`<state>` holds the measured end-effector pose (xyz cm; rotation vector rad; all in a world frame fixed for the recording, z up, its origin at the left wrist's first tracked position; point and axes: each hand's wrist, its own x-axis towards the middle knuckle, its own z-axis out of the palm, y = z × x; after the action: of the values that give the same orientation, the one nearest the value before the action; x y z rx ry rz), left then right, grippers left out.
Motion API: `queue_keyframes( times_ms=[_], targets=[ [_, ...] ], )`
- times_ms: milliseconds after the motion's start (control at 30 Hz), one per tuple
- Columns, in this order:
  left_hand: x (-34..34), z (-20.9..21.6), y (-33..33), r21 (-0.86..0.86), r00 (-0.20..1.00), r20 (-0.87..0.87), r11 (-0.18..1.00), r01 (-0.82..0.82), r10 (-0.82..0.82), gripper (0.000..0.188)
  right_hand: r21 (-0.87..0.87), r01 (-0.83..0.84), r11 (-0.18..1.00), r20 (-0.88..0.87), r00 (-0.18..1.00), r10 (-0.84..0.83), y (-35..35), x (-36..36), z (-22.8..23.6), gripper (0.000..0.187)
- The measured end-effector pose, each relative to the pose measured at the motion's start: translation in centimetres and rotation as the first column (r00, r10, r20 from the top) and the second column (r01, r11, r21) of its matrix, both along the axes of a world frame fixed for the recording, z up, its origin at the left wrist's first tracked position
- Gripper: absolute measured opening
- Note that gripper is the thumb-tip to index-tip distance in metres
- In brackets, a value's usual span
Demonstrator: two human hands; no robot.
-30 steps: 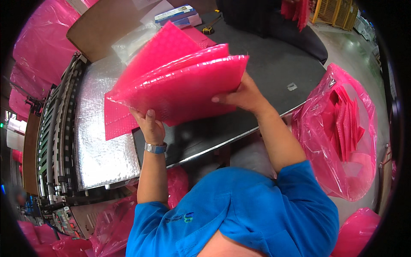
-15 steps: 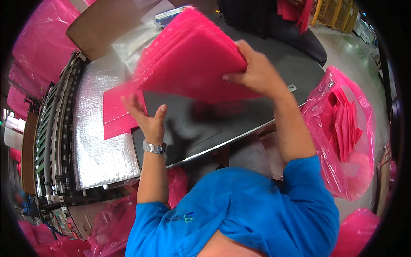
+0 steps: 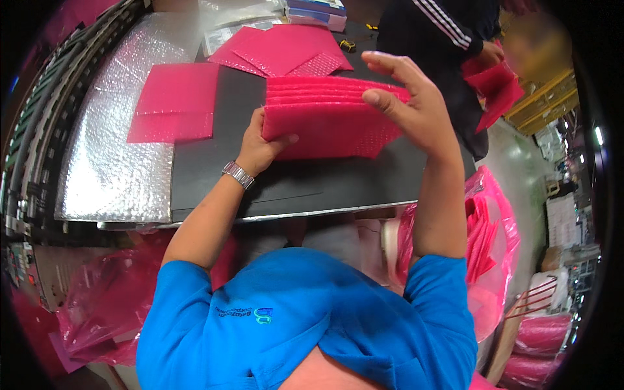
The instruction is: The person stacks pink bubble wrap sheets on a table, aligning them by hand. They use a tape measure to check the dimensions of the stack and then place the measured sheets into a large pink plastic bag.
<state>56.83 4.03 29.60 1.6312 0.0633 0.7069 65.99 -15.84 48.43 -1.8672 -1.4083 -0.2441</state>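
Note:
A stack of pink bubble-wrap pouches is held over the dark tabletop, its layered edges facing up and away. My left hand grips the stack's left end, thumb across the near face and fingers behind. At the right end, my right hand is open, with thumb and fingers spread apart. Its thumb overlaps the stack's upper right corner; whether it touches is unclear. Left of the stack lies a flat pink bubble-wrap pouch, partly on a silver bubble sheet. More pink pouches lie beyond the stack.
The dark table has a metal front edge. Rollers run along the left. At the right, a clear pink bag holds more pouches. A co-worker in a dark sleeve holds pink pieces at the far right. Boxes stand at the back.
The stack has come down and turned so its layered edges show. My left hand, open before, now grips its left end; my right hand has let go and spread. The view has shifted.

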Motion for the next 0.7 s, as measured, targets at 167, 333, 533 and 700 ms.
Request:
queue_keyframes(
  times_ms=[167, 333, 533, 700],
  targets=[
    [0.1, -1.6, -0.3, -0.032, 0.996, -0.048, 0.996, 0.078, -0.08, 0.06, -0.13, -0.125, 0.984, 0.225, 0.962, 0.152, 4.1, -3.2, -2.9, 0.024],
    [-0.1, -2.0, 0.0, -0.031, 1.0, 0.01, 0.999, 0.027, -0.027, 0.057, 0.383, -0.1, 0.918, -0.476, 0.831, 0.289, 5.7, -4.2, -3.4, 0.017],
    [0.0, -2.4, 0.0, 0.018, 1.0, -0.008, 1.0, 0.01, -0.01, 0.054, 0.048, -0.138, 0.989, 0.304, 0.946, 0.117, 7.2, -5.9, -3.0, 0.016],
    [0.0, -2.1, -0.4, -0.073, 0.999, -0.042, 0.997, 0.027, -0.03, 0.054, 0.116, -0.096, 0.989, 0.026, 0.995, 0.094, 7.1, -5.8, -4.5, 0.016]
  ],
)
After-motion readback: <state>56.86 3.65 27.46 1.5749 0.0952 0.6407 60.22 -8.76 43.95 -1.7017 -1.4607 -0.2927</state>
